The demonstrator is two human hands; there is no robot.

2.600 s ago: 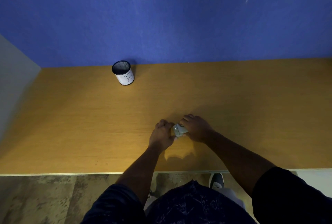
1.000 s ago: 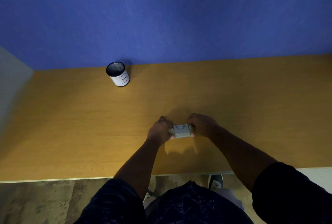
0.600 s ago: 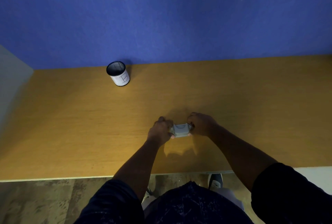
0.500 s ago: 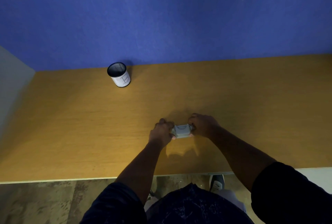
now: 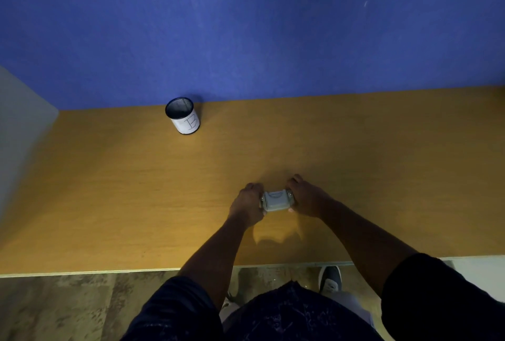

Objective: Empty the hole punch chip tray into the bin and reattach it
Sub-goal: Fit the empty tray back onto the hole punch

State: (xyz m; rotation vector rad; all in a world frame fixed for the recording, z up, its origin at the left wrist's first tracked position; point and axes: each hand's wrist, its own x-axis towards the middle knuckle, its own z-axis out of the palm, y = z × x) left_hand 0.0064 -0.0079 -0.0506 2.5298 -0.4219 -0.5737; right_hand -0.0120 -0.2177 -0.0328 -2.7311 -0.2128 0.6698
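Observation:
A small grey hole punch [image 5: 276, 200] rests low over the wooden table [image 5: 109, 190], a little right of centre. My left hand [image 5: 247, 202] grips its left end and my right hand [image 5: 307, 198] grips its right end. Only its pale top face shows between my fingers; the chip tray underneath is hidden. A small black mesh bin [image 5: 182, 115] with a white label marked B stands upright at the back left, against the blue wall, well away from both hands.
The table's front edge [image 5: 82, 272] runs across the lower view, with floor and my shoe [image 5: 330, 277] below it. A grey side panel [image 5: 19, 127] closes the table's left end. A blue wall [image 5: 246, 26] stands behind.
Since 2.6 s ago my hands spread apart, so the hole punch's top now shows between them. Over the last second the hands and punch have hardly moved.

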